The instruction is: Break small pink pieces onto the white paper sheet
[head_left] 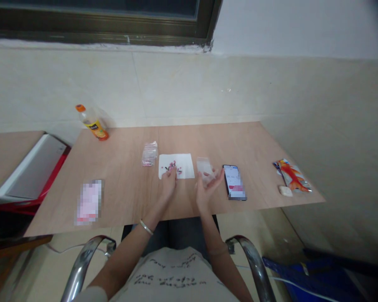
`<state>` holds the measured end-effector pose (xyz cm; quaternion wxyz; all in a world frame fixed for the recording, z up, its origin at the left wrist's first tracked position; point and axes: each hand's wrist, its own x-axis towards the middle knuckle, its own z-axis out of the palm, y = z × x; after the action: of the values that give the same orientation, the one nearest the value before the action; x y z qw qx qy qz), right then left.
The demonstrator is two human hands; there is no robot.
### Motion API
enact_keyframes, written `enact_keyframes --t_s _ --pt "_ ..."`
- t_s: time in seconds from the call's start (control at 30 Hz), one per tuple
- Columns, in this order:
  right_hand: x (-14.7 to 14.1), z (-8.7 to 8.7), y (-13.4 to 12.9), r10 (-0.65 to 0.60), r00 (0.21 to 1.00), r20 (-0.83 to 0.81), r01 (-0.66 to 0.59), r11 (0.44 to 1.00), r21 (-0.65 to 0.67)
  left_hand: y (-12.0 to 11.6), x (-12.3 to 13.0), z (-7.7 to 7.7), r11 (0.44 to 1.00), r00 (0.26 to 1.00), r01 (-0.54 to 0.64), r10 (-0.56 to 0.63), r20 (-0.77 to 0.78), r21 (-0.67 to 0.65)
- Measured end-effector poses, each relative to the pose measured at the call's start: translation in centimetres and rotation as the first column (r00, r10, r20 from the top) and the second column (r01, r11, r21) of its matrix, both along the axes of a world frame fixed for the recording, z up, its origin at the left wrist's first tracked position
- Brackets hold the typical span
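A white sheet (186, 164) lies mid-table with small pink and dark pieces (172, 164) scattered on it. My left hand (169, 181) is at the sheet's front edge, its fingers pinched together by the pieces; whatever they may hold is too small to make out. Right of the sheet, my right hand (207, 186) is palm up with its fingers spread, and nothing shows in its grip. Just beyond its fingers lies a clear plastic bag (203, 165), partly hidden by them. A stack of small clear bags (149, 153) sits left of the sheet.
A phone (235, 182) lies beside my right hand. An orange drink bottle (95, 127) stands at the back left, and a blurred pink packet (89, 202) lies front left. A colourful packet (292, 175) and a small white object (285, 191) are at the right.
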<state>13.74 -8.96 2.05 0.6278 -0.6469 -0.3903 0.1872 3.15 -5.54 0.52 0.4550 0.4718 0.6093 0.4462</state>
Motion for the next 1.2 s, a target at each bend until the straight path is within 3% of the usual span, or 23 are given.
enact_keyframes --t_s 0.13,0.3,0.4,0.57,0.8,1.0,1.2 --pt "3.4 -1.7 1.5 -0.047 0.912 0.408 0.102 0.988 -0.114 4.1 0.2 0.6 0.989 0.958 0.127 -0.104 -0.266 0.070" --pt "5.1 -3.6 2.8 0.056 0.762 0.645 0.146 0.956 -0.255 6.6 1.6 -0.7 0.944 0.813 0.328 -0.267 -0.517 0.029" --pt "5.3 -5.5 3.4 0.134 0.726 0.674 0.099 0.950 -0.296 6.6 1.9 -2.0 0.915 0.713 0.402 -0.322 -0.623 -0.013" --pt "5.4 -8.2 4.1 0.181 0.731 0.658 0.080 0.935 -0.346 6.2 1.5 -3.5 0.881 0.565 0.468 -0.354 -0.745 -0.063" --pt "5.5 -8.6 4.5 0.195 0.691 0.696 0.107 0.925 -0.366 6.4 1.4 -4.0 0.867 0.429 0.487 -0.341 -0.837 -0.104" --pt "5.5 -8.7 4.5 0.257 0.604 0.754 0.181 0.877 -0.445 6.4 1.4 -4.1 0.869 0.388 0.485 -0.313 -0.867 -0.097" --pt "5.6 -8.8 4.4 0.276 0.574 0.771 0.193 0.869 -0.455 6.1 1.1 -4.1 0.878 0.427 0.478 -0.258 -0.867 -0.025"
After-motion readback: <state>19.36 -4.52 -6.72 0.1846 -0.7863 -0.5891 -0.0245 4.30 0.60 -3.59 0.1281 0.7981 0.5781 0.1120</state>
